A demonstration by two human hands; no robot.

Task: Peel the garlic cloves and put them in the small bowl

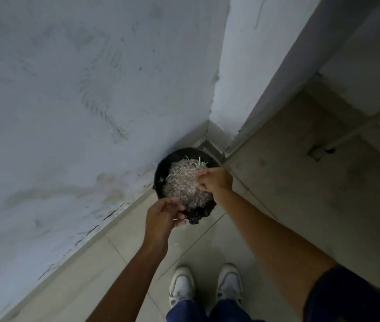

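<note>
Left hand: the left hand (pixel 161 216) reaches forward from a bare forearm, over the near rim of the bin (pixel 161 169); its fingers are curled inward toward the palm.
Left grip: half closed; a thin pale sliver shows at the fingertips, but whether it is pinched cannot be told.
Right hand: the right hand (pixel 214 180) is stretched out further, above the far right side of the bin, back of the hand up, fingers bent downward toward the heap.
Right grip: fingers bunched together over the heap; whether they hold anything cannot be told.
Garlic skins: a heap of pale, papery garlic skins (pixel 182 182) fills the bin, directly under and between both hands; a few stray slivers stick up at the far rim.
Garlic cloves and small bowl: neither shows in this view.
Bin: one round black bin, lined with a dark bag (pixel 196 214) that hangs over the near rim, standing on the floor (pixel 300 182) in the corner against the wall (pixel 68 89).
Counts: two hands, one bin, one heap of skins, two white shoes (pixel 182 287).
Stance: the person stands just before the bin, shoes side by side on the tiled floor, blue trouser legs (pixel 191 310) at the lower edge.
</note>
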